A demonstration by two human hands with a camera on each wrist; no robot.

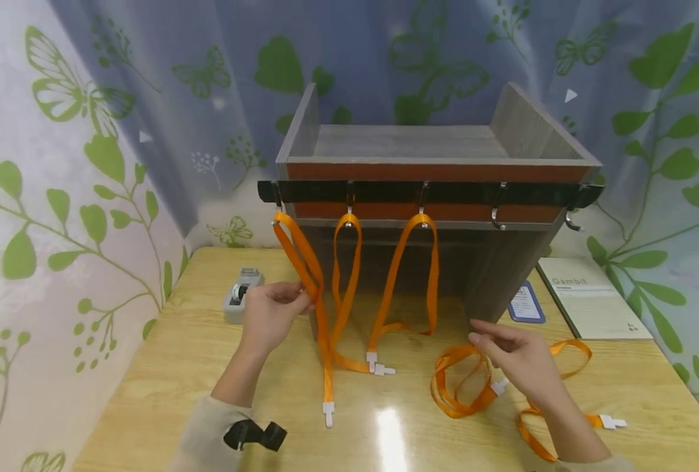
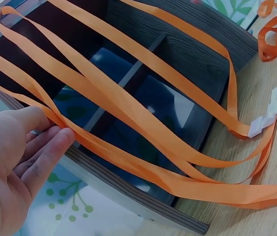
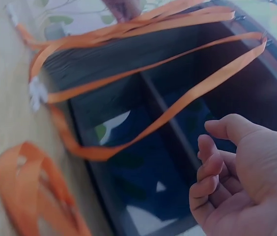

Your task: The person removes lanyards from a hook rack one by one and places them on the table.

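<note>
Three orange lanyards hang by their loops from hooks on the rack. My left hand (image 1: 271, 317) pinches the leftmost lanyard (image 1: 328, 370) partway down, between thumb and fingertips; its white clip hangs lowest, over the table. In the left wrist view the pinched strap (image 2: 202, 191) runs taut past the fingers. Beside it hang the middle lanyard (image 1: 358, 252) and the third lanyard (image 1: 389, 288), their clips close together. My right hand (image 1: 520, 362) holds nothing, fingers loosely bent, above a coiled lanyard (image 1: 438, 387). Partly behind that wrist lies another lanyard (image 1: 529, 436).
A grey wooden shelf unit (image 1: 408, 141) carries a black hook rail (image 1: 385, 192); its two right hooks (image 1: 497, 219) hold no lanyard. A grey tape dispenser (image 1: 231, 309) stands at left. A blue badge holder (image 1: 526, 305) and a notebook (image 1: 597, 301) lie at right.
</note>
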